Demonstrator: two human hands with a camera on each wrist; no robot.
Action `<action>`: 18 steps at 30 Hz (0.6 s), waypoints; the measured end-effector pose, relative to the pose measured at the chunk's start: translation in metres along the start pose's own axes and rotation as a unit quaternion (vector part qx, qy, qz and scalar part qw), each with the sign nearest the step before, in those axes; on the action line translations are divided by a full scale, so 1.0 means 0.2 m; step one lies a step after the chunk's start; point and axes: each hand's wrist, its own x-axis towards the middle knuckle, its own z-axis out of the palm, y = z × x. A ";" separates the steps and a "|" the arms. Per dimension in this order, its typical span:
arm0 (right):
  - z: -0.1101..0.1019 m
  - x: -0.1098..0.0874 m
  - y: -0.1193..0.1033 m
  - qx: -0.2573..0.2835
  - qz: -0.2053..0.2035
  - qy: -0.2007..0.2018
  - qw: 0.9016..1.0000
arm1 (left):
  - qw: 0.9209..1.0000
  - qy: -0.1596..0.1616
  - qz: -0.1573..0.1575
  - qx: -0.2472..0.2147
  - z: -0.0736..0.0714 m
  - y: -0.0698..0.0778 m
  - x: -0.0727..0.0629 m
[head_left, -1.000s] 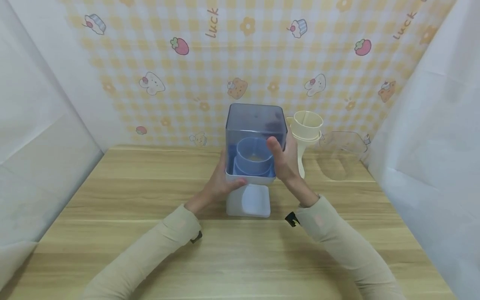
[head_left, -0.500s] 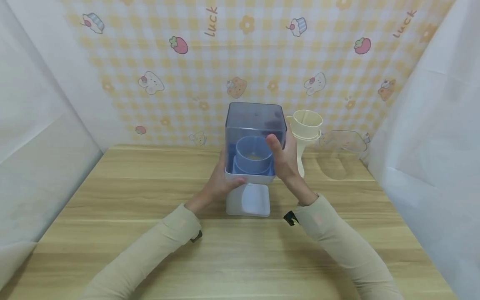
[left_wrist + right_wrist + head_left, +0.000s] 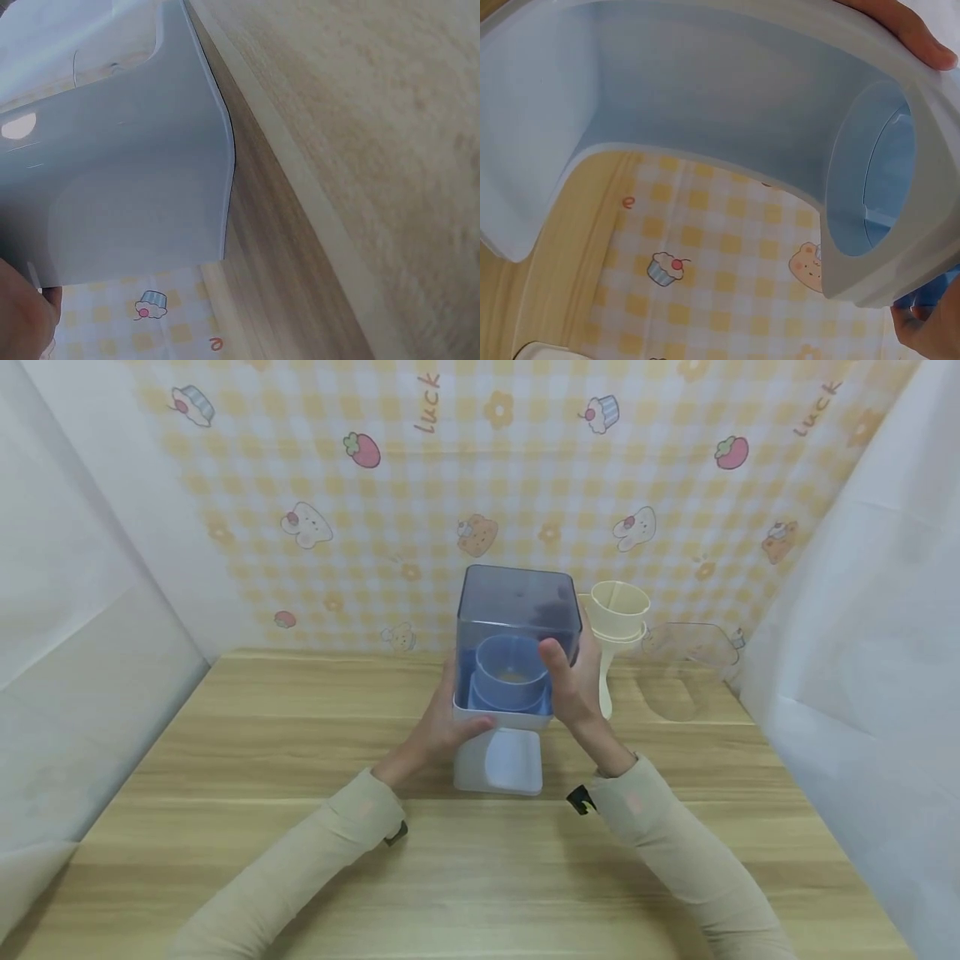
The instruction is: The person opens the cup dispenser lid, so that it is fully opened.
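A white C-shaped stand (image 3: 480, 767) stands on the wooden table. Its upper part carries a blue tray with a round cup (image 3: 510, 664), seen through a tinted see-through box (image 3: 516, 592) on top. My left hand (image 3: 435, 725) grips the stand's upper part from the left, thumb over the front rim. On the box's right side, my right hand (image 3: 576, 689) holds it, thumb raised at the front face and fingers mostly hidden behind. In the right wrist view, the stand's hollow white body (image 3: 712, 82) has a round opening under the blue part.
A cream funnel-like piece (image 3: 618, 614) with a narrow lower part stands just right of the right hand. Farther right is a clear see-through container (image 3: 678, 689). A checked cloth (image 3: 360, 543) hangs behind the table (image 3: 300, 752); white sheets flank it.
Almost nothing differs. Both hands keep their hold on the stand and box, and the whole head view has shifted slightly.
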 end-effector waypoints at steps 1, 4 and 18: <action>0.00 0.00 0.00 -0.001 -0.001 0.000 1.000 | 1.000 -0.001 0.001 -0.002 0.00 0.00 0.00; 0.00 0.00 0.00 0.001 -0.004 -0.001 1.000 | 1.000 -0.002 0.004 -0.005 0.00 0.00 0.00; 0.01 0.01 0.00 0.006 0.022 0.005 1.000 | 1.000 -0.001 0.010 0.003 0.01 0.00 0.01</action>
